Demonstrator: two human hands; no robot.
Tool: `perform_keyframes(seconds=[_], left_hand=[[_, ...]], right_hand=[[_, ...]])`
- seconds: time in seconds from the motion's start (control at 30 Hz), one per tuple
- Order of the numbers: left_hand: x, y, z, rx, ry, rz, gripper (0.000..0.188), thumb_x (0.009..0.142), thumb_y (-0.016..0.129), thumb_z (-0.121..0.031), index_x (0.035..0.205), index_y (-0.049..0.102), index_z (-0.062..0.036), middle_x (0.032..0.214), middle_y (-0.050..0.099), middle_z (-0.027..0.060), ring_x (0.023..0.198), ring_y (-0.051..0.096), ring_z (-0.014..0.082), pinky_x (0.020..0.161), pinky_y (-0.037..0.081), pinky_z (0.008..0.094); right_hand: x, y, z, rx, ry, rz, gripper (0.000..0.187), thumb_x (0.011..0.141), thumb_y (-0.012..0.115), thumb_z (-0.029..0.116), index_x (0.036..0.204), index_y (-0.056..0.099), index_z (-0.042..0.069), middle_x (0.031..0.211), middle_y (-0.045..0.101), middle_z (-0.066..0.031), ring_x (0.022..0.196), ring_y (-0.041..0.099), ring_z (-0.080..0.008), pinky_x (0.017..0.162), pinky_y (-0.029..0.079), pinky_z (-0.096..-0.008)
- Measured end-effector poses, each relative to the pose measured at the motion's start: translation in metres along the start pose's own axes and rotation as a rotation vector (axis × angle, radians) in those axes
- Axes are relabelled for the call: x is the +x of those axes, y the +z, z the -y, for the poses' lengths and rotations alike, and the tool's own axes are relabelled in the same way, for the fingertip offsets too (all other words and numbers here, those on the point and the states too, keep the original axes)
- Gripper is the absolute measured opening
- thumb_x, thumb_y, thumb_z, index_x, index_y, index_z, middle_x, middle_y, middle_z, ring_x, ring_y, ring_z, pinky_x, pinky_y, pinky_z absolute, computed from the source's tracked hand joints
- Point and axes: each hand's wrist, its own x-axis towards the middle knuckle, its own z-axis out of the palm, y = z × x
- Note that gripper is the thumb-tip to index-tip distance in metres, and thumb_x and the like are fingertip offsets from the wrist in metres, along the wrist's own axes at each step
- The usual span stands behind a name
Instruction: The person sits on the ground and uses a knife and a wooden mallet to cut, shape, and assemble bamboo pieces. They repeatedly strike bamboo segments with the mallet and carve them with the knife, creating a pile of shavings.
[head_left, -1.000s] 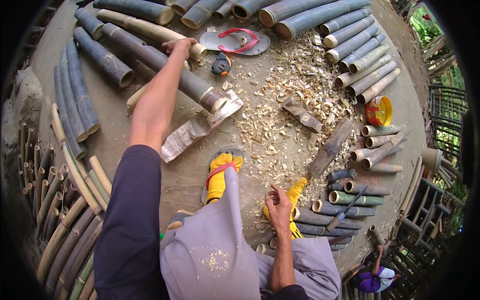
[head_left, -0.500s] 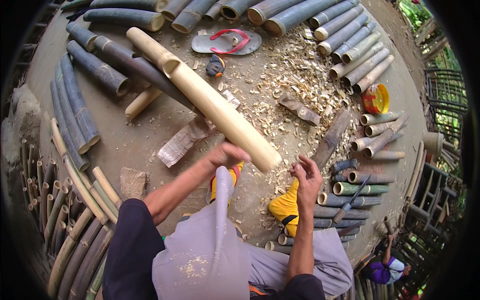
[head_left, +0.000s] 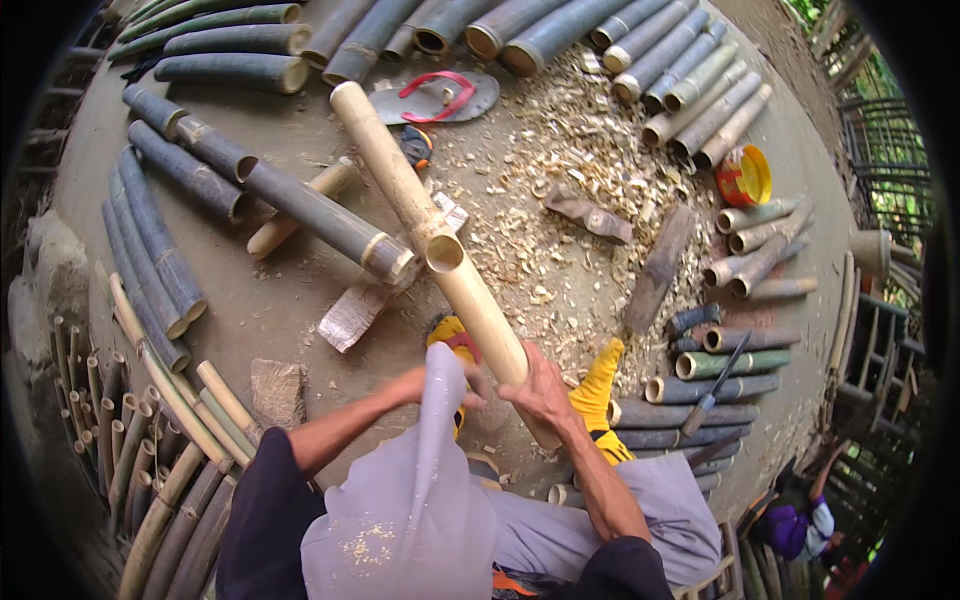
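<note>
A pale, peeled bamboo tube [head_left: 478,305] with a hollow cut opening partway along it slants from far left to near right before my knees. My right hand [head_left: 543,388] is closed round its near end. Close beside that end, my left hand [head_left: 455,388] is smeared by motion and partly hidden by the grey cloth [head_left: 410,480] over my knee, so its fingers are unclear. Just left of the tube, a dark bamboo tube [head_left: 330,222] rests with its cut end toward me. My feet wear yellow socks [head_left: 598,395].
Bamboo tubes lie in rows around me. Wood shavings [head_left: 560,150] cover the ground ahead, around wooden blocks [head_left: 588,214]. A grey flip-flop [head_left: 435,97] lies at the far side, a red-yellow tub [head_left: 744,176] at right. A knife [head_left: 715,385] rests on tubes; another person [head_left: 795,525] is at lower right.
The peeled tube has swung toward upright and nearer to me, its opening now facing me. My right hand, open and apart from it before, now grips its near end.
</note>
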Motion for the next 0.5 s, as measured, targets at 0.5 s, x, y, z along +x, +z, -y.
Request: perform_keyframes(seconds=[0.5], left_hand=[[-0.103,-0.191,0.156,1.048,-0.422,-1.605,0.054,0.067,0.062,-0.005,0.12,0.051,-0.0027,0.115,0.05,0.0183,0.113,0.045,0.038,0.095,0.04,0.0451]], right_hand=[[-0.034,0.043,-0.068,0.098,0.352,-0.619,0.059,0.073,0.073,0.033,0.11,0.044,-0.002,0.094,0.062,-0.0283,0.086,0.062,-0.0431,0.078,0.048,-0.0466]])
